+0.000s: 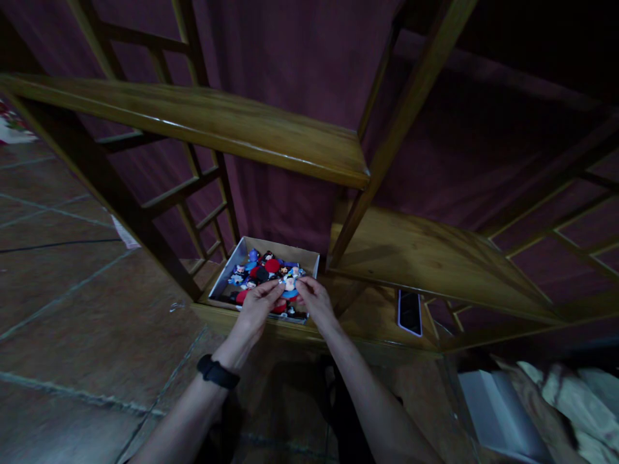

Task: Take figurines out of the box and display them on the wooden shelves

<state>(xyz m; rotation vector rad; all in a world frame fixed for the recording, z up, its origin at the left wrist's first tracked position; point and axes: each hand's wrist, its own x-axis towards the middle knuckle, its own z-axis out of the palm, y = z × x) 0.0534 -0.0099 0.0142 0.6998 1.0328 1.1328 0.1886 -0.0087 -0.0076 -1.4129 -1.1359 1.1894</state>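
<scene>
Between the fingers of my two hands is a small figurine (290,283) with a pale body and a blue base. My left hand (261,304) pinches it from the left, a dark band round the wrist. From the other side the fingertips of my right hand (314,299) close on it. Both hands are over the front part of a shallow cardboard box (225,277). Inside lie several small coloured figurines (239,274) in blue, red, black and white. My hands hide part of the box's front edge.
The box stands on the bottom board of a wooden shelf unit (280,145), under a higher shelf. A phone (409,313) lies on that board to the right. A grey-white box (503,412) and pale cloth (580,399) are at the lower right, by the tiled floor (72,309).
</scene>
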